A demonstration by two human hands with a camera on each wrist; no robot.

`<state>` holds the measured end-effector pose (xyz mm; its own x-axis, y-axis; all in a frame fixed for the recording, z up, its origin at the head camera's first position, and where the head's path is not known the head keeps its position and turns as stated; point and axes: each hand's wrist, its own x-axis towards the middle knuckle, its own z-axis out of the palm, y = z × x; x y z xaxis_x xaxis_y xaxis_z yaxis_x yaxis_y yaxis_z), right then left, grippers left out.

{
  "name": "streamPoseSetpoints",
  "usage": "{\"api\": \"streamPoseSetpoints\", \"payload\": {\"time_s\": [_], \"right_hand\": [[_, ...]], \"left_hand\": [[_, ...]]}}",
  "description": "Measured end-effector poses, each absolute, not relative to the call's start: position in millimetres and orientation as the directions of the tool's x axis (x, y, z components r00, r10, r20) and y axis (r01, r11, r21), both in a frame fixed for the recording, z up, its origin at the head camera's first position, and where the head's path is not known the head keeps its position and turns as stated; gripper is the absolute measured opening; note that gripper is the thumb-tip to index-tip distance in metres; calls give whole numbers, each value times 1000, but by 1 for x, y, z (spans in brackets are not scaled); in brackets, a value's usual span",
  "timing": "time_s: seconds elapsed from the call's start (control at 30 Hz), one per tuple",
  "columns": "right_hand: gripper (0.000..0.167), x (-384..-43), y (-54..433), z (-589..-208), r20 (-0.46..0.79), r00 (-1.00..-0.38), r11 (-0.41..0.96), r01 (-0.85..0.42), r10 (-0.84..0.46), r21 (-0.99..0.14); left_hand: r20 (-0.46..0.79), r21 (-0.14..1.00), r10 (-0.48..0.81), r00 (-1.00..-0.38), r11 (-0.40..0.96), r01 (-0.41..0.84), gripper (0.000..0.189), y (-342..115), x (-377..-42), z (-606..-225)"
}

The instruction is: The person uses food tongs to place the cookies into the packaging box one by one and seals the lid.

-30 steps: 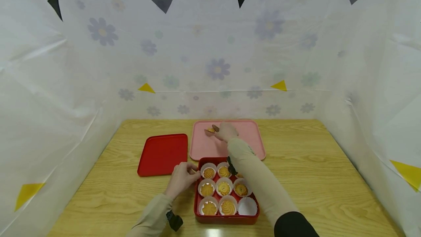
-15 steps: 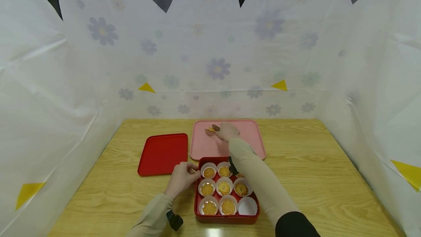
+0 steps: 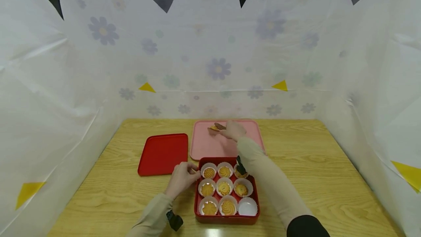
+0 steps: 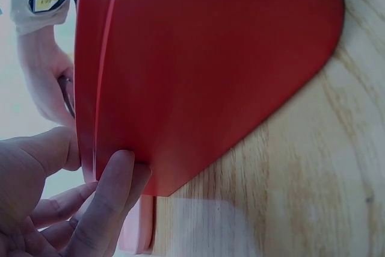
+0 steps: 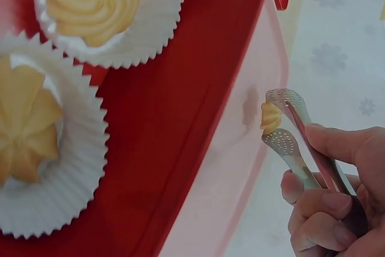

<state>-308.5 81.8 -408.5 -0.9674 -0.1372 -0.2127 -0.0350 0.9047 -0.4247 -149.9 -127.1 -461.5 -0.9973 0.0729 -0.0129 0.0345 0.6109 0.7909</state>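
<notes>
My left hand (image 3: 182,177) grips the left wall of a red box (image 3: 225,219); in the left wrist view its fingers (image 4: 111,203) lie against the outside, with the thumb at the rim. Inside the box, piped butter cookies (image 3: 224,188) sit in white paper cups, one per cup. The front right paper cup (image 3: 247,206) holds no cookie. My right hand (image 3: 234,131) is over the pink tray (image 3: 204,149), holding metal tongs (image 5: 299,112) with perforated ends. A small swirled cookie (image 5: 271,120) is pinched between those ends, above the tray.
To the left of the pink tray lies a flat red tray (image 3: 163,154), perhaps a lid by its matching colour. Everything stands on a wood-grain table (image 3: 306,156). White patterned sheeting (image 3: 217,46) encloses the back and sides.
My right hand has shifted slightly right with the tongs and the cookie, uncovering more of the box's right side. My left hand stays at the box wall.
</notes>
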Motion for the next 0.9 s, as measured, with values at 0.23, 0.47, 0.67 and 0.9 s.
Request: {"api": "streamPoseSetpoints", "payload": {"time_s": [0.23, 0.47, 0.67, 0.9], "right_hand": [[38, -304, 98, -406, -155, -956, 852, -139, -248, -505], [39, -296, 115, -405, -99, -937, 786, -220, -335, -577], [53, -289, 129, -404, -78, -924, 691, -223, -376, -687], [41, -283, 151, -407, -16, -916, 695, -292, -401, -657]], "left_hand": [[-14, 791, 64, -998, 612, 28, 15, -127, -150, -460], [0, 790, 80, -997, 612, 49, 16, -128, -150, -462], [-3, 788, 78, -997, 614, 46, 15, -126, -151, -462], [-18, 794, 76, -997, 607, 31, 16, -125, -151, -461]]}}
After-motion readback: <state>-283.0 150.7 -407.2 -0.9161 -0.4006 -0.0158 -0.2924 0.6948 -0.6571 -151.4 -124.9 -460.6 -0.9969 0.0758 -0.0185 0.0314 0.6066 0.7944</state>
